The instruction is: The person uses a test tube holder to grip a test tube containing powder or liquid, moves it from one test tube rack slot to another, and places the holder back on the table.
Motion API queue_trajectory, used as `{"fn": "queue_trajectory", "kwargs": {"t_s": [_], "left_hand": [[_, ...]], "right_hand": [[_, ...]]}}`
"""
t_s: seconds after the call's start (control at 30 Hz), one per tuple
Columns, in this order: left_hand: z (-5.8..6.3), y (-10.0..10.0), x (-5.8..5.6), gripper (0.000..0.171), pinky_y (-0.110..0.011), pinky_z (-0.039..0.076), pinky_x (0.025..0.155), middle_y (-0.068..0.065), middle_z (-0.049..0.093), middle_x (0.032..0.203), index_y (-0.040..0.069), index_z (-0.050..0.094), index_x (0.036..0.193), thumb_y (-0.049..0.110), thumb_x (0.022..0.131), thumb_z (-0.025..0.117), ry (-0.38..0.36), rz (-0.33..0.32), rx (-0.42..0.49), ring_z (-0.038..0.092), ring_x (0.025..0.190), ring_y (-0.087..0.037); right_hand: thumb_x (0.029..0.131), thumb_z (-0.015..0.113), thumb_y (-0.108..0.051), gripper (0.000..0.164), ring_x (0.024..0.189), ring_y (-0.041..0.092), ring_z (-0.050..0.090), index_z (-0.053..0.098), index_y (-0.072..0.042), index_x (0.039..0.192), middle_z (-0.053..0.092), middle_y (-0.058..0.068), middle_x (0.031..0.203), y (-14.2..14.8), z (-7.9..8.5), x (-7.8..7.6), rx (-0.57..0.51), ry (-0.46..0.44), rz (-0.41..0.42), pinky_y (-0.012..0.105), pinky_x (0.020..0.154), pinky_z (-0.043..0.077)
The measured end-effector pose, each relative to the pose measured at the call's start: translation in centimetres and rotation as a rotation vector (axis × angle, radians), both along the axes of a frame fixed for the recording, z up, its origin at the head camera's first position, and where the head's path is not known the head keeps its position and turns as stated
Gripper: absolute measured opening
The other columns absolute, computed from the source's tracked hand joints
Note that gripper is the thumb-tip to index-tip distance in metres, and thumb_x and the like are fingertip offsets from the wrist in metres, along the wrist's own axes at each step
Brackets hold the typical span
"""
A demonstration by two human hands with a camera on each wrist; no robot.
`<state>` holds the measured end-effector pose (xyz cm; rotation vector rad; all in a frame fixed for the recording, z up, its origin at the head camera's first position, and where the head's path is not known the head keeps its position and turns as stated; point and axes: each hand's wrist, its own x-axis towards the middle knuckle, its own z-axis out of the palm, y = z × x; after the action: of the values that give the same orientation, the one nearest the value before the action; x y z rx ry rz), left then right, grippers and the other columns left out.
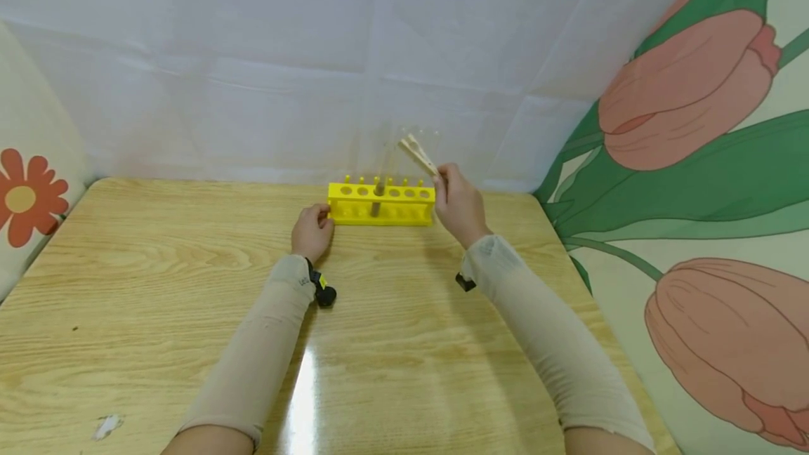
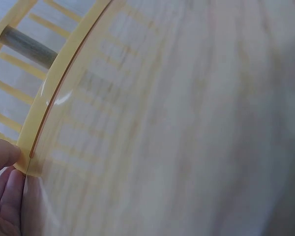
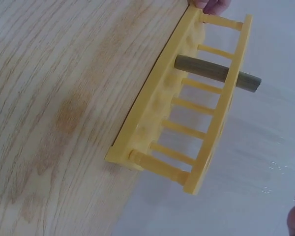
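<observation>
A yellow test tube rack stands near the back edge of the table. In it, left of the middle, a clear test tube with dark grey-green contents stands upright, its glass top faint. My left hand grips the rack's left end; thumb and fingertips show at that corner in the left wrist view. My right hand holds a wooden test tube clamp by its handle, above the rack's right end. The clamp's tips point up and left, near the tube's top; whether they touch glass I cannot tell.
The wood-grain table reaches to a white cloth backdrop right behind the rack. A flower-patterned cloth hangs along the right side, another at the left. Short yellow pegs stick up along the rack's back.
</observation>
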<state>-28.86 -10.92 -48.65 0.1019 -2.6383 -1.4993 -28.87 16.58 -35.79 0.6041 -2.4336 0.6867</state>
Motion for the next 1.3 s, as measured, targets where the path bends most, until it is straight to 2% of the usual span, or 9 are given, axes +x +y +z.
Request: {"fn": "queue_trajectory", "kwargs": {"t_s": [0.83,1.3], "left_hand": [[0.0,-0.1,0.1,0.041,-0.046,0.047,0.107,-0.026,0.051,0.133,-0.005,0.052,0.14,0.012,0.104,0.051,0.007,-0.007,-0.012,0.058,0.122,-0.038],[0.0,-0.1,0.0,0.039,-0.047,0.047,0.106,-0.027,0.052,0.132,-0.005,0.053,0.139,0.011,0.103,0.052,0.02,-0.007,-0.023,0.058,0.121,-0.039]], "right_hand": [[0.102,0.057,-0.006,0.013,0.046,0.019,0.049,0.062,0.005,0.103,0.065,0.012,0.072,-1.0,1.1,-0.1,0.119,0.14,0.045,0.03,0.039,0.042],[0.102,0.056,-0.007,0.012,0.047,0.02,0.049,0.062,0.004,0.101,0.063,0.011,0.071,-1.5,1.6,-0.3,0.146,0.098,0.044,0.03,0.041,0.043]]}}
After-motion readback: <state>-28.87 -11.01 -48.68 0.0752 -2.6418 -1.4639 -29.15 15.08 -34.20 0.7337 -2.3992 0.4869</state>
